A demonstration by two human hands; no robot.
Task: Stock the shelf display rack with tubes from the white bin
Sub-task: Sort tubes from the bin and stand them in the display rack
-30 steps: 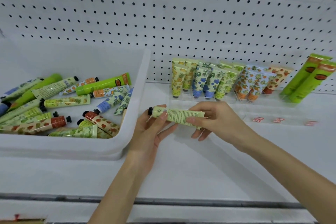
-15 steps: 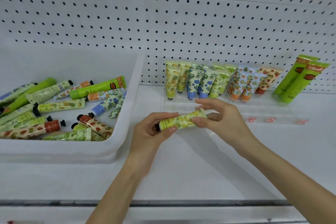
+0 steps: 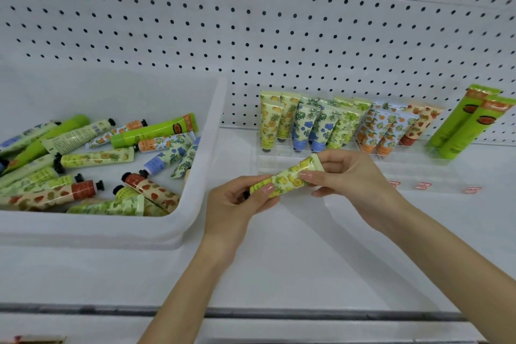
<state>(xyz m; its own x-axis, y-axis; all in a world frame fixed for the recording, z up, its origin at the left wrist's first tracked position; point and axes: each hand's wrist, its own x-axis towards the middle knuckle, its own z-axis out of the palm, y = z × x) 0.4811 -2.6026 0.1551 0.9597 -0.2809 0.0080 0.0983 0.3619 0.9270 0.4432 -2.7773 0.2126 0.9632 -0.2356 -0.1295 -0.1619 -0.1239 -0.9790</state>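
Pegboard (image 3: pixel 279 22) fills the back wall, white with rows of dark holes. Under it runs the white shelf (image 3: pixel 307 260), with a grey strip along its front edge.

At the left of the shelf sits the white bin (image 3: pixel 83 227). Inside it lies a heap of loose tubes (image 3: pixel 97 159), all on their sides and pointing every way: plain green, fruit prints, blue flowers, a few with red or orange ends.

To the right, against the pegboard, stands the clear display rack (image 3: pixel 268 166). The stocked tubes (image 3: pixel 307 123) in it lean back in rows, caps down, sorted by print. Two tall green tubes (image 3: pixel 469 123) stand at its right end.

In front of the rack, between it and the bin, both hands meet above the shelf. The left hand (image 3: pixel 231 204) pinches the low, capped end of a yellow fruit-print tube (image 3: pixel 287 179) between thumb and fingers. The right hand (image 3: pixel 354 176) pinches the upper part, close to the flat crimped end. The tube slants up to the right, clear of the shelf and not in the rack.

Three small red labels (image 3: pixel 424 185) lie along the rack's front ledge, right of the hands.
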